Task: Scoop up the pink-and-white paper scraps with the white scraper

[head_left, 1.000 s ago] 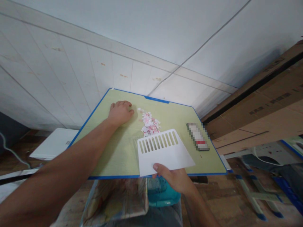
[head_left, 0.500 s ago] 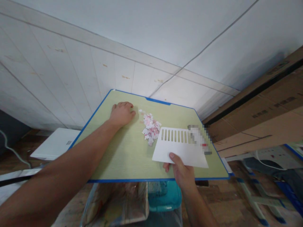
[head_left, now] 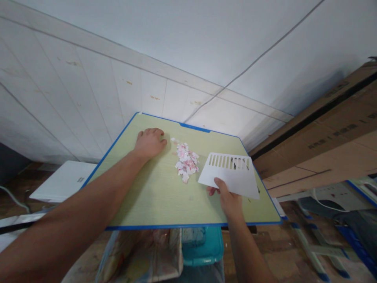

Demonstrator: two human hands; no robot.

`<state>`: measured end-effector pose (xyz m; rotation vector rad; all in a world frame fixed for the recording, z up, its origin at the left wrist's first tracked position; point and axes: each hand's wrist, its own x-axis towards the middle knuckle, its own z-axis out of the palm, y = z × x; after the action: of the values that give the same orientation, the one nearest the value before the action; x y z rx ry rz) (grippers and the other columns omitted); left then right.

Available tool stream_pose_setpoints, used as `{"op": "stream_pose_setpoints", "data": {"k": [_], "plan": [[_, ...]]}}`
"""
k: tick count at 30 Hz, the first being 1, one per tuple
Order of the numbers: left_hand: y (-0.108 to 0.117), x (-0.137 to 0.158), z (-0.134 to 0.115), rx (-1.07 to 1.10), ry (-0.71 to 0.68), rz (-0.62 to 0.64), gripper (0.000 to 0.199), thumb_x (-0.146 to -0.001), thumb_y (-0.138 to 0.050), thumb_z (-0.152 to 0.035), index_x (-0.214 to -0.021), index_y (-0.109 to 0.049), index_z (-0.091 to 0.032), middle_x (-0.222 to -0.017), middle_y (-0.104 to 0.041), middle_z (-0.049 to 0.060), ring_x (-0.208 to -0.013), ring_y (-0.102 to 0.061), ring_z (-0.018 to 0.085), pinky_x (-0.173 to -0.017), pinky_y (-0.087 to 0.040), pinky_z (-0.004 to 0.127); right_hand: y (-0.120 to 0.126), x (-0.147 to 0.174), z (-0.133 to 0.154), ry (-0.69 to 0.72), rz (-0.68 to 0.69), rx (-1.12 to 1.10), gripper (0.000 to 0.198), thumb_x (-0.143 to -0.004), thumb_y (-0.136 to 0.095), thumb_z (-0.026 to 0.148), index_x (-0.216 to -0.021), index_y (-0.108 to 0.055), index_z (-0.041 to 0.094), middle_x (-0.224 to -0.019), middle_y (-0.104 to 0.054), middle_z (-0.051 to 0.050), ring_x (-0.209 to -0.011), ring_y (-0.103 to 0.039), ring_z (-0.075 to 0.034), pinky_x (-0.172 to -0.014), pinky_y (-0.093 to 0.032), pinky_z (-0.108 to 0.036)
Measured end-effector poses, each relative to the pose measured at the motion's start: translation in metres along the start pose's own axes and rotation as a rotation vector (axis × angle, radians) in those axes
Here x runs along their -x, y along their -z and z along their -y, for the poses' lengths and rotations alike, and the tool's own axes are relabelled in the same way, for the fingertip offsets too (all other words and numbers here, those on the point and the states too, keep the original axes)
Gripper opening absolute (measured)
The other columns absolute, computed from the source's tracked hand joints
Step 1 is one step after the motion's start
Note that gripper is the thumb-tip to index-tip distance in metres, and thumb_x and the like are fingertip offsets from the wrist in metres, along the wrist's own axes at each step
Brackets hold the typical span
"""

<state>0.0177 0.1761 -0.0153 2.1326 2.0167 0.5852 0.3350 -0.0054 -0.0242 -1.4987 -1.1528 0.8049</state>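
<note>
My left hand [head_left: 150, 143] rests on the pale green tabletop [head_left: 153, 204], palm down, fingers slightly bent and thumb apart, holding nothing. Just right of it lies a loose heap of torn pink-and-white paper scraps [head_left: 187, 162]. Between thumb and fingers, my right hand [head_left: 228, 196] grips the near edge of a flat white slotted sheet [head_left: 229, 181]. A row of long slots runs along the sheet's far side. It is held to the right of the heap, over something dark that shows only partly through the slots.
A blue rim edges the table. Beneath its front stand a teal plastic bin [head_left: 204, 251] and an open bag or box [head_left: 159, 255]. Large cardboard boxes [head_left: 330, 145] lean at the right. A white flat-topped object [head_left: 66, 179] is at the left. Behind is a white wall [head_left: 176, 43] with a cable.
My right hand has moved the white slotted sheet rightward and slightly away from me, now over the object on the right. My left hand and the scraps stay in place.
</note>
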Motion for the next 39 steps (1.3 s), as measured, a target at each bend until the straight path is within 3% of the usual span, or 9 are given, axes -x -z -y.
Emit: {"op": "stream_pose_setpoints", "data": {"k": [5, 16, 24, 31, 34, 39], "plan": [[-0.001, -0.001, 0.001, -0.03, 0.0, 0.011, 0.056, -0.114, -0.058, -0.039, -0.159, -0.084, -0.018, -0.176, -0.079, 0.022, -0.172, -0.066, 0.045, -0.145, -0.048, 0.065, 0.005, 0.019, 0.008, -0.026, 0.164, -0.02, 0.042, -0.103, -0.085, 0.055, -0.071, -0.08, 0.029, -0.071, -0.084, -0.006, -0.069, -0.079, -0.028, -0.085, -0.069, -0.043], [-0.004, -0.003, 0.004, -0.009, -0.013, -0.02, 0.055, -0.112, -0.061, -0.038, -0.156, -0.087, -0.018, -0.174, -0.081, 0.022, -0.17, -0.068, 0.047, -0.143, -0.051, 0.067, 0.02, 0.03, 0.005, -0.042, 0.308, 0.141, 0.053, -0.107, -0.078, 0.061, -0.064, -0.074, 0.031, -0.082, -0.09, -0.011, -0.09, -0.089, -0.035, -0.106, -0.073, -0.047], [-0.004, -0.004, 0.004, -0.026, -0.01, -0.016, 0.056, -0.113, -0.06, -0.038, -0.158, -0.086, -0.017, -0.175, -0.08, 0.023, -0.171, -0.068, 0.047, -0.144, -0.05, 0.066, 0.012, 0.035, 0.016, -0.087, 0.266, 0.033, 0.047, -0.105, -0.081, 0.058, -0.067, -0.074, 0.031, -0.08, -0.089, -0.01, -0.083, -0.085, -0.032, -0.098, -0.072, -0.046], [-0.002, -0.003, 0.001, -0.016, -0.002, -0.022, 0.054, -0.113, -0.063, -0.037, -0.158, -0.087, -0.018, -0.175, -0.08, 0.022, -0.17, -0.069, 0.048, -0.143, -0.052, 0.067, 0.015, 0.029, -0.004, -0.069, 0.3, 0.073, 0.053, -0.104, -0.081, 0.069, -0.068, -0.078, 0.03, -0.077, -0.086, -0.01, -0.08, -0.084, -0.032, -0.095, -0.072, -0.046], [0.0, -0.002, 0.001, -0.021, -0.004, 0.0, 0.058, -0.115, -0.059, -0.039, -0.161, -0.085, -0.014, -0.177, -0.078, 0.024, -0.172, -0.067, 0.048, -0.146, -0.049, 0.066, 0.017, 0.027, -0.01, -0.08, 0.306, 0.095, 0.056, -0.106, -0.08, 0.074, -0.072, -0.081, 0.029, -0.08, -0.088, -0.011, -0.082, -0.084, -0.032, -0.098, -0.072, -0.046], [-0.001, -0.002, 0.002, 0.003, -0.001, -0.012, 0.054, -0.113, -0.063, -0.037, -0.158, -0.087, -0.019, -0.176, -0.08, 0.022, -0.171, -0.068, 0.047, -0.146, -0.05, 0.066, 0.017, 0.032, -0.001, -0.108, 0.372, 0.171, 0.06, -0.105, -0.081, 0.081, -0.074, -0.085, 0.03, -0.086, -0.09, -0.013, -0.09, -0.087, -0.036, -0.106, -0.071, -0.049]]}}
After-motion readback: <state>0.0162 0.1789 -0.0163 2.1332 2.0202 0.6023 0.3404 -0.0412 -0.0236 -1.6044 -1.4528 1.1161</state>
